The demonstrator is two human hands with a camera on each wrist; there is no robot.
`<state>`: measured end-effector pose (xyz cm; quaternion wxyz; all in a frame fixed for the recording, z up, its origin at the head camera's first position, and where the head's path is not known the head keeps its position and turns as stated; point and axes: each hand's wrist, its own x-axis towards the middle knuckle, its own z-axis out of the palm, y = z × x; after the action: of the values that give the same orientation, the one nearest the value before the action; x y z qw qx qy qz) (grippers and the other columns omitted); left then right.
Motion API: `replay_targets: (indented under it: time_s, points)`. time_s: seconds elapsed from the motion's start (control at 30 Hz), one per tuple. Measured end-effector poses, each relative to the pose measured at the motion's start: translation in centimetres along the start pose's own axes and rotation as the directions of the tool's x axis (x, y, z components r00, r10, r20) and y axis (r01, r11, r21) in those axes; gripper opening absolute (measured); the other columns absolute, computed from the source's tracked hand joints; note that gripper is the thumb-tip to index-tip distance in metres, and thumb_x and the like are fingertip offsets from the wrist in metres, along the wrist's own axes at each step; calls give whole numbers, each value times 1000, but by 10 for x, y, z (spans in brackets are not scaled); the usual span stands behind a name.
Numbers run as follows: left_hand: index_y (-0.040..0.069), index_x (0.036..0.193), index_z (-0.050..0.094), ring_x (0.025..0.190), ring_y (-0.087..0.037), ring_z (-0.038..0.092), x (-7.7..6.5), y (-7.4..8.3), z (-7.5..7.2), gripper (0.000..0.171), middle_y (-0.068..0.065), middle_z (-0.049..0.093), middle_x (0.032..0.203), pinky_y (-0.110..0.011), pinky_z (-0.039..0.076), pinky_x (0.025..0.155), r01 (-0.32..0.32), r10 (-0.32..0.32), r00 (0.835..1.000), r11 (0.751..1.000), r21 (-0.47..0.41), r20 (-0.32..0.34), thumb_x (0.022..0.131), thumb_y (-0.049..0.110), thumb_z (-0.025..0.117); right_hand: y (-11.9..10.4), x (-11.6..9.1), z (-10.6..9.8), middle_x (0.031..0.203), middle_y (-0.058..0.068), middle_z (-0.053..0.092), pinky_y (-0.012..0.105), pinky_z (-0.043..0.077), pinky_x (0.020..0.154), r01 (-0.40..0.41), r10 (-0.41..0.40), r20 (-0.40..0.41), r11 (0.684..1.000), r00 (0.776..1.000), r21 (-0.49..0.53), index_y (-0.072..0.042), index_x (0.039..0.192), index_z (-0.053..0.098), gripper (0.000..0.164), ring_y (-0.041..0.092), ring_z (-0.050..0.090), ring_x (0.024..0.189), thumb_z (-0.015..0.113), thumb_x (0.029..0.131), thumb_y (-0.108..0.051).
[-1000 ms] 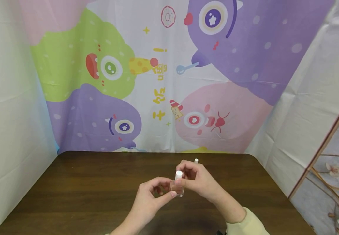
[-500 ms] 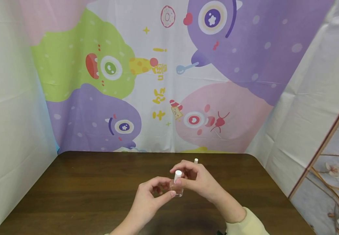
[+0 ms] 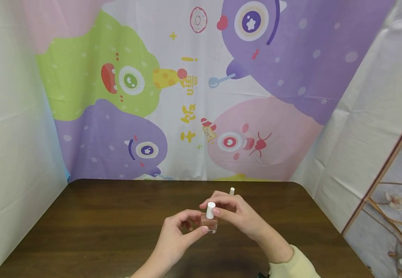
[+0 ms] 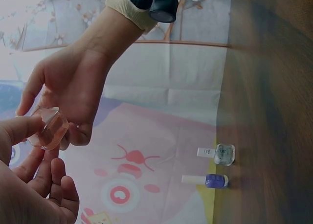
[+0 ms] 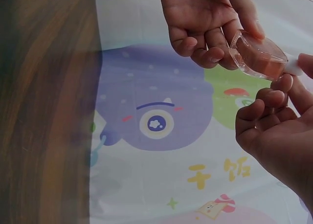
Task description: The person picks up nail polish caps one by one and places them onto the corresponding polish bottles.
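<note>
A clear glass nail polish bottle (image 3: 209, 224) with peach-pink polish stands upright over the table, its white cap (image 3: 210, 211) on top. My left hand (image 3: 177, 231) holds the glass body between thumb and fingers. From the other side, my right hand (image 3: 243, 215) pinches the cap, thumb on the near side and index finger behind it. In the right wrist view, the glass body (image 5: 259, 57) lies between the left fingers, and the white cap (image 5: 292, 66) is between the right thumb and fingers. The right hand hides the cap in the left wrist view.
On the brown wooden table (image 3: 117, 224), a grey-green nail polish bottle (image 4: 225, 154) and a purple one (image 4: 217, 180) stand side by side. One white cap (image 3: 232, 191) shows behind my right hand. A cartoon-printed cloth (image 3: 187, 162) hangs at the table's far edge.
My right thumb has shifted slightly right and up along the cap, baring more of it, and the right index finger reaches farther left behind it. The left hand and bottle stay nearly still.
</note>
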<state>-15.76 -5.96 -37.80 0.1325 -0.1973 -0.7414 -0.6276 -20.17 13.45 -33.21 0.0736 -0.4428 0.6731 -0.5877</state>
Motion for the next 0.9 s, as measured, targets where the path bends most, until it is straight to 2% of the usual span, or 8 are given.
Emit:
replay_targets:
  time_s: [0.4,0.57,0.7,0.9]
  points:
    - [20,95,71,75,-9,59,0,0,-1,20,6,69,83,-24,47,66,-2,2,1000,1000,10,-3,76,20,78,4,1,0,93,13,57,28,51,71,9,-11,-35,999,999,-45,-1,108,66,18,13,57,89,55,93,-3]
    - [20,95,71,77,-10,60,0,0,-1,19,6,69,84,-24,47,66,0,0,1000,1000,8,2,77,21,78,5,0,0,91,11,57,27,50,67,7,-10,-53,999,999,-51,1,106,66,17,12,57,86,59,91,-4]
    - [20,94,71,77,-11,60,0,1,-1,19,6,69,83,-25,47,66,9,-9,1000,1000,7,1,76,22,78,6,0,1,89,10,58,25,49,63,16,-21,-76,998,997,-64,-2,103,67,15,11,57,82,61,90,-4]
    - [21,93,71,74,-10,58,0,2,0,20,6,68,81,-26,47,66,38,-38,999,999,9,-4,75,20,79,6,1,3,81,2,53,21,44,58,48,-52,-93,998,994,-44,-1,94,65,6,7,51,76,63,88,-2]
